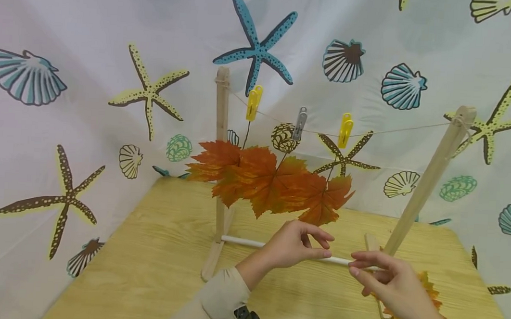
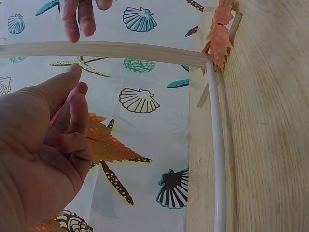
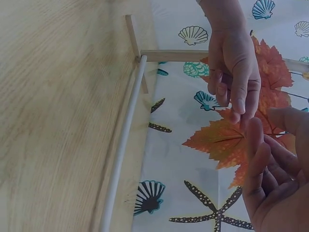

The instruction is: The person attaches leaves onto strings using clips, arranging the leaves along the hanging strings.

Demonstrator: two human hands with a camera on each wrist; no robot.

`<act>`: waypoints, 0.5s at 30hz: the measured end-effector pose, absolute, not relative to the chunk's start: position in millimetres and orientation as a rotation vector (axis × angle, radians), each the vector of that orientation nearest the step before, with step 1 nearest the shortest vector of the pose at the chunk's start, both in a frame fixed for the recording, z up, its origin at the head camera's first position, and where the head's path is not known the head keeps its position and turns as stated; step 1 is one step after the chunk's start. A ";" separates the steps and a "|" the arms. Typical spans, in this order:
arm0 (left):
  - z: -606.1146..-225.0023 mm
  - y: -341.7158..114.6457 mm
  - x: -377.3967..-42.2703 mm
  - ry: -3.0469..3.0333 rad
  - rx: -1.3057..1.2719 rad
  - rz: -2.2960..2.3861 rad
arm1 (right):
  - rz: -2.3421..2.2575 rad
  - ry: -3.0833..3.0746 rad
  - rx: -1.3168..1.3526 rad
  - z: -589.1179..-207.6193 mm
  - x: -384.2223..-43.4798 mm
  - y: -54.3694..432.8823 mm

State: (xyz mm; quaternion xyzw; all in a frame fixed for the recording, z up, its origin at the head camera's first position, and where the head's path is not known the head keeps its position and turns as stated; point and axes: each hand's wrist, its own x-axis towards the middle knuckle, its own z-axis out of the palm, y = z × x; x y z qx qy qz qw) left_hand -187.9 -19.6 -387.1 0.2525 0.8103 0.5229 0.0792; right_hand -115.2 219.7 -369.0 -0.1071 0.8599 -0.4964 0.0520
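Note:
My left hand (image 1: 296, 246) hovers in front of the hanging leaves with its fingers loosely bent and nothing between them. To its right, my right hand (image 1: 388, 282) holds nothing either, its fingers relaxed and a small gap from the left ones. Three orange-red artificial maple leaves, at left (image 1: 214, 159), middle (image 1: 258, 188) and right (image 1: 322, 201), hang overlapping from a thin string (image 1: 395, 131). A yellow clothespin (image 1: 252, 105), a grey clothespin (image 1: 300, 124) and another yellow clothespin (image 1: 345, 131) clip their stems. Partly hidden behind the right hand is another orange leaf (image 1: 432, 294), low by the stand's right foot.
Two wooden posts, left (image 1: 222, 119) and right (image 1: 427, 183), carry the string. A white rod (image 1: 242, 241) joins them low down, above the wood-grain table (image 1: 146, 250). Behind hangs a white cloth (image 1: 180, 20) printed with shells and starfish.

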 end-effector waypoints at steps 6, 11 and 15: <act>-398.7 -19.5 -184.9 2.388 0.741 1.570 | -1.482 2.620 -0.288 -376.5 -110.9 221.2; -409.4 -14.0 -182.8 2.352 0.798 1.545 | -1.445 2.642 -0.183 -383.4 -106.9 227.7; -415.9 -9.6 -182.0 2.303 0.809 1.548 | -1.413 2.677 -0.130 -390.7 -106.5 230.3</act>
